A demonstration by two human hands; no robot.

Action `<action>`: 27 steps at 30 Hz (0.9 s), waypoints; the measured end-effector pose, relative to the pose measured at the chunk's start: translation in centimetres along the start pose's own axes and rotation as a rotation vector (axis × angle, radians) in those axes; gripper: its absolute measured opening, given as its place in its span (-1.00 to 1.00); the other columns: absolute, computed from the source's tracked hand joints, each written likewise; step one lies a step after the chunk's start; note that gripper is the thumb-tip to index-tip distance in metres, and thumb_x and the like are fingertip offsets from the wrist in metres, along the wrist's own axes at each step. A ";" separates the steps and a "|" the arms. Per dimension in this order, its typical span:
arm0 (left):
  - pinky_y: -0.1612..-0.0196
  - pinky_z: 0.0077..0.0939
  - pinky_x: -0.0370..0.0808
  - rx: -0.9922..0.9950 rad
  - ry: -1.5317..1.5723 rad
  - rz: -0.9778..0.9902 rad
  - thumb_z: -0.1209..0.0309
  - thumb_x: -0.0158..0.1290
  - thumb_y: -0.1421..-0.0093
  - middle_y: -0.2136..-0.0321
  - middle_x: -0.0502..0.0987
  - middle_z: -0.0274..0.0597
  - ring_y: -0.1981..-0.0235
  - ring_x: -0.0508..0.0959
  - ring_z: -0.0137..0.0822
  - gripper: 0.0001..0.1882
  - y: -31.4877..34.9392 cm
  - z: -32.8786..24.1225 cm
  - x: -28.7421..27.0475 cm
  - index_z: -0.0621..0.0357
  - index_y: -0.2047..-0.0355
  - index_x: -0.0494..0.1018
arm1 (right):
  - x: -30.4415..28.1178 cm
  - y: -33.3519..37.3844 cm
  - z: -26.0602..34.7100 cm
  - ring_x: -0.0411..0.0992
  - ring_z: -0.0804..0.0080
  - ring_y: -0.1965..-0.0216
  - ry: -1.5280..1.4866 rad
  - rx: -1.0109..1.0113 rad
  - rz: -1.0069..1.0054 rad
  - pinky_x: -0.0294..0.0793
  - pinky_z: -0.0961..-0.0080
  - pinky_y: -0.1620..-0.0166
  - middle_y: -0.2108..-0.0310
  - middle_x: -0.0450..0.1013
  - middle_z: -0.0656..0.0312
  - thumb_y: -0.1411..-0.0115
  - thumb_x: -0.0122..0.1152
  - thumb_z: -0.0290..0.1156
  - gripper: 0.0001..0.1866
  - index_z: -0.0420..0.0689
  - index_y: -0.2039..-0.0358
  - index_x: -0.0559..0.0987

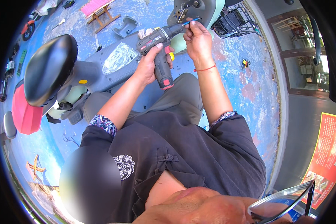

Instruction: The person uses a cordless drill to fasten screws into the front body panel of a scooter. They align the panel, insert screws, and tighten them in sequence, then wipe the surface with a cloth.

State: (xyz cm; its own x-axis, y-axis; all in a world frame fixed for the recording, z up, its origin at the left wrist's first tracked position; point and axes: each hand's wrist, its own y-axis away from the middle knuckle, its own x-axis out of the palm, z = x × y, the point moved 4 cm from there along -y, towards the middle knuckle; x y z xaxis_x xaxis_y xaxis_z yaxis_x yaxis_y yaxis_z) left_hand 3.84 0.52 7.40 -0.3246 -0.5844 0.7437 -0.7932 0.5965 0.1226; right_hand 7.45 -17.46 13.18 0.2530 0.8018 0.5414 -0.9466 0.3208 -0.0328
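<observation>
My left hand [148,66] is wrapped round the handle of a grey and black cordless drill [153,42] with red parts. From its chuck a thin blue bit [189,22] points right, toward the grey inner front panel [207,8] of a scooter. My right hand [199,42] is closed, thumb and forefinger pinching at the bit near its tip; whether a screw is there too is hidden. A bunch of keys [182,14] hangs at the panel, just above the chuck. Below the drill, clear crinkled plastic [119,58] lies on the scooter's grey footboard [100,56].
The scooter's black seat [51,69] and a red tail piece [27,108] are at left. A black wire basket [237,21] sits beyond my right hand. On the blue floor lie a grey plastic cover [126,27] and a small yellow-black item [245,64]. A pink-topped wooden stool [97,11] stands behind.
</observation>
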 end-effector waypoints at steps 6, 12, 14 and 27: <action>0.25 -0.33 0.61 -0.003 0.005 0.007 -0.02 0.03 -0.39 0.46 0.60 -0.14 0.43 0.62 -0.28 -0.47 -0.3 -0.1 0.1 0.28 0.05 0.54 | -0.5 -0.5 0.0 0.24 0.58 0.45 -0.026 0.042 0.013 0.28 0.60 0.38 0.36 0.48 0.26 -0.46 0.15 -0.45 -0.76 -0.36 0.00 0.58; 0.23 -0.33 0.61 -0.015 0.006 0.009 -0.03 0.04 -0.38 0.46 0.61 -0.14 0.43 0.62 -0.28 -0.46 -0.3 0.1 -0.1 0.28 0.05 0.54 | -0.6 -0.6 -0.2 0.26 0.58 0.44 -0.028 0.049 0.022 0.29 0.59 0.38 0.36 0.48 0.26 -0.46 0.15 -0.45 -0.76 -0.35 0.00 0.58; 0.23 -0.33 0.61 -0.018 0.006 0.003 -0.03 0.04 -0.38 0.46 0.61 -0.14 0.44 0.62 -0.28 -0.47 -0.3 0.1 -0.2 0.28 0.05 0.54 | -0.7 -0.5 0.0 0.26 0.58 0.45 -0.023 0.051 0.027 0.29 0.59 0.39 0.36 0.49 0.25 -0.45 0.15 -0.45 -0.76 -0.35 0.01 0.58; 0.34 -0.36 0.62 0.026 -0.040 -0.023 0.02 0.09 -0.35 0.50 0.58 -0.18 0.49 0.62 -0.31 -0.55 -0.2 -0.5 0.4 0.23 0.17 0.56 | -0.6 -0.7 0.2 0.31 0.56 0.47 -0.086 0.054 0.031 0.30 0.57 0.41 0.38 0.53 0.22 -0.42 0.18 -0.48 -0.77 -0.32 -0.02 0.57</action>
State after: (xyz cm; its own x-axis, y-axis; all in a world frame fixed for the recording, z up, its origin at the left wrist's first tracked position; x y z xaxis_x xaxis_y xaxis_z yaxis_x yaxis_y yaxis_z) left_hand 4.15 0.48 8.00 -0.3256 -0.6197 0.7141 -0.8138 0.5682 0.1221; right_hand 7.90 -18.23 13.09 0.2078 0.7640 0.6109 -0.9635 0.2675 -0.0067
